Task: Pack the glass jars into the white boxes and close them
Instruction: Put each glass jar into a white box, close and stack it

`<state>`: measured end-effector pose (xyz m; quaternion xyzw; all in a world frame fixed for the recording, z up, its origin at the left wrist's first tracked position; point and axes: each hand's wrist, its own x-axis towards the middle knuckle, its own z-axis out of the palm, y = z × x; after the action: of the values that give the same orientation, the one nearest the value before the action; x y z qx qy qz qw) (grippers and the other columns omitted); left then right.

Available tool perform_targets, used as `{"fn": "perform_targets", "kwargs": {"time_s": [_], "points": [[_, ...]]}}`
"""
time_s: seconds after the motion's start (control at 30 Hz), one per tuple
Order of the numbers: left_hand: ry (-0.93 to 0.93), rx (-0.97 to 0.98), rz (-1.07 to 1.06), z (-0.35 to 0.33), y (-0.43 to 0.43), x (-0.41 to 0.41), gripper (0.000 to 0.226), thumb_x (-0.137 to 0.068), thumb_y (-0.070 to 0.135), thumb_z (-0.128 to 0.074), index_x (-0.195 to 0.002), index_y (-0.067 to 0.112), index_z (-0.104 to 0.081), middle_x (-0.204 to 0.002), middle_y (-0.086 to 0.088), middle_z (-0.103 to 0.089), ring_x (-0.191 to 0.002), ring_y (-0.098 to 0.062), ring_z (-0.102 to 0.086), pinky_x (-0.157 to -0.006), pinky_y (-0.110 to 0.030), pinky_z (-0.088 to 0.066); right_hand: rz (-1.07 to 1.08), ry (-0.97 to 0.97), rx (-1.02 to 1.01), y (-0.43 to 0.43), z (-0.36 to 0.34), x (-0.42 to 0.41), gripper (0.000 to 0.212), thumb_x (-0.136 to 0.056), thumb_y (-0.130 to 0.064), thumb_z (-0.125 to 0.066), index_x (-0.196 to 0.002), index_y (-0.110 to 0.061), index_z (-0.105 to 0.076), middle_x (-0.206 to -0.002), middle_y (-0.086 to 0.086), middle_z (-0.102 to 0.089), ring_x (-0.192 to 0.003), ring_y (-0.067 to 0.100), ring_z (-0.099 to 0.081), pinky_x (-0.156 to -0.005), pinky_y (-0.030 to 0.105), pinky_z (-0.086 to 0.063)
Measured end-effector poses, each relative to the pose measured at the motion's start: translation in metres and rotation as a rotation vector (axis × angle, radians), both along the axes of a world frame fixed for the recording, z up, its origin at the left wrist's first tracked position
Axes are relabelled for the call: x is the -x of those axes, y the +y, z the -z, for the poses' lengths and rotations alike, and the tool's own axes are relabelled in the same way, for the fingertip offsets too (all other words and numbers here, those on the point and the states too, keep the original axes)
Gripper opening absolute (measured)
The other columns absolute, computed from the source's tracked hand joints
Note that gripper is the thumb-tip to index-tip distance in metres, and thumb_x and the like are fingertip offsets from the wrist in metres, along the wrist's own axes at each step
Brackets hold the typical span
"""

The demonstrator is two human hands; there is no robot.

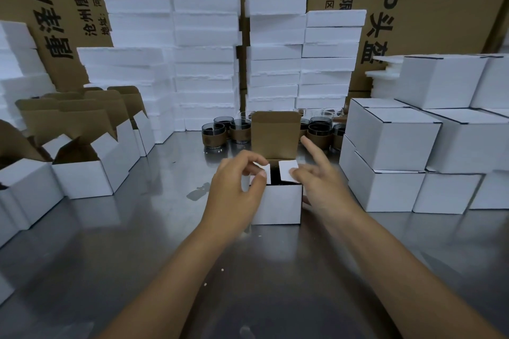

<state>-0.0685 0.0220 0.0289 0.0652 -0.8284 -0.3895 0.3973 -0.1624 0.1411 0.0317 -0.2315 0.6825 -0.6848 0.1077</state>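
the shiny desk (82,256) is closest, with two bare arms reaching over it. at 9 o'clock, empty open boxes (82,176) wait with their lids up.

the left hand (237,181) is curled, and its thumb and fingers pinch the left flap (263,170) of the white box (278,203) in the middle of the desk. the box's brown lid (275,135) stands straight up. between the flaps it is dark, so a jar is likely inside already. the box looks like thin, light card that bends easily, so fold it gently by the flap edges.

behind it at 12 o'clock stand the glass jars (214,135). glass is smooth and can break. the brown band around each jar looks like the best place to hold.

the right hand (322,181) is blurry. its thumb touches the right flap (288,170) and one finger points up. i cannot tell if it is gripping.

at 3 o'clock, closed boxes (391,140) are stacked.
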Motion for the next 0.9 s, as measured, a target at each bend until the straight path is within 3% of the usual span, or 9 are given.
{"fn": "perform_targets", "kwargs": {"time_s": [0.13, 0.2, 0.27, 0.4, 0.47, 0.6, 0.77, 0.83, 0.9], "points": [[0.018, -0.139, -0.001, 0.005, -0.001, 0.003, 0.032, -0.087, 0.008, -0.062, -0.091, 0.038, -0.052, -0.083, 0.018, -0.060, -0.090, 0.002, -0.052, -0.075, 0.002, -0.032, -0.030, 0.031, -0.021, 0.000, -0.001, -0.001, 0.057, -0.090, -0.012, -0.052, -0.127, -0.055, -0.044, -0.103, -0.006, -0.065, -0.073, -0.004, -0.065, -0.051, 0.011, -0.048], [0.022, -0.219, 0.000, 0.007, -0.004, 0.005, 0.035, -0.085, 0.008, -0.064, -0.097, 0.036, -0.048, -0.094, 0.016, -0.054, -0.091, 0.006, -0.050, -0.076, 0.002, -0.033, -0.037, 0.038, -0.016, 0.001, -0.001, -0.001, 0.051, -0.091, -0.013, -0.053, -0.110, -0.061, -0.049, -0.104, -0.008, -0.063, -0.070, -0.009, -0.062, -0.045, 0.006, -0.043], [0.001, -0.245, 0.006, 0.008, -0.005, 0.007, 0.040, -0.086, 0.011, -0.064, -0.102, 0.040, -0.043, -0.102, 0.014, -0.047, -0.095, 0.007, -0.047, -0.075, 0.002, -0.034, -0.033, 0.031, -0.014, 0.001, -0.001, -0.003, 0.043, -0.092, -0.013, -0.053, -0.094, -0.056, -0.054, -0.102, -0.007, -0.061, -0.069, -0.004, -0.063, -0.048, 0.009, -0.045], [-0.087, -0.237, 0.082, 0.008, -0.004, 0.007, 0.039, -0.093, 0.020, -0.053, -0.102, 0.057, -0.044, -0.111, 0.019, -0.038, -0.105, 0.015, -0.040, -0.081, -0.007, -0.035, -0.050, 0.005, -0.007, 0.000, 0.001, -0.004, 0.028, -0.093, -0.015, -0.053, -0.087, -0.041, -0.061, -0.103, 0.003, -0.063, -0.078, 0.012, -0.062, -0.067, 0.029, -0.050], [-0.095, -0.222, 0.083, 0.009, -0.003, 0.004, 0.029, -0.095, 0.022, -0.049, -0.101, 0.051, -0.051, -0.115, 0.013, -0.040, -0.108, 0.010, -0.043, -0.084, -0.011, -0.037, -0.041, 0.002, -0.013, -0.001, 0.001, -0.004, 0.026, -0.095, -0.016, -0.052, -0.083, -0.038, -0.061, -0.102, 0.000, -0.066, -0.076, 0.007, -0.063, -0.063, 0.024, -0.049], [-0.064, -0.217, 0.065, 0.008, -0.005, 0.000, 0.035, -0.102, 0.018, -0.029, -0.097, 0.039, -0.057, -0.116, 0.007, -0.050, -0.101, 0.016, -0.045, -0.078, 0.005, -0.030, -0.020, -0.078, 0.029, -0.002, 0.001, -0.006, 0.023, -0.095, -0.014, -0.049, -0.088, -0.029, -0.064, -0.093, -0.008, -0.068, -0.069, -0.003, -0.064, -0.060, 0.019, -0.049], [-0.097, -0.304, 0.091, 0.007, -0.012, 0.002, 0.027, -0.099, 0.033, -0.038, -0.092, 0.034, -0.064, -0.119, 0.007, -0.058, -0.110, -0.004, -0.049, -0.085, -0.008, -0.032, -0.019, -0.158, 0.018, 0.001, -0.004, -0.004, 0.023, -0.088, -0.028, -0.054, -0.075, -0.032, -0.073, -0.088, -0.018, -0.068, -0.093, 0.004, -0.059, -0.089, 0.037, -0.047], [-0.103, -0.279, 0.102, 0.007, -0.015, 0.002, 0.019, -0.096, 0.023, -0.047, -0.091, 0.033, -0.063, -0.118, 0.004, -0.059, -0.109, -0.005, -0.051, -0.086, -0.014, -0.035, -0.026, -0.074, 0.011, 0.001, -0.002, -0.005, 0.014, -0.086, -0.035, -0.060, -0.077, -0.033, -0.070, -0.082, -0.023, -0.066, -0.092, 0.001, -0.058, -0.089, 0.031, -0.047], [-0.111, -0.284, 0.105, 0.007, -0.016, 0.001, 0.023, -0.094, 0.016, -0.050, -0.091, 0.034, -0.064, -0.119, 0.005, -0.057, -0.110, -0.003, -0.050, -0.087, -0.015, -0.035, 0.003, 0.115, -0.065, 0.001, 0.004, -0.005, 0.002, -0.085, -0.034, -0.064, -0.085, -0.034, -0.066, -0.098, -0.023, -0.062, -0.097, -0.004, -0.054, -0.082, 0.018, -0.043]]}}
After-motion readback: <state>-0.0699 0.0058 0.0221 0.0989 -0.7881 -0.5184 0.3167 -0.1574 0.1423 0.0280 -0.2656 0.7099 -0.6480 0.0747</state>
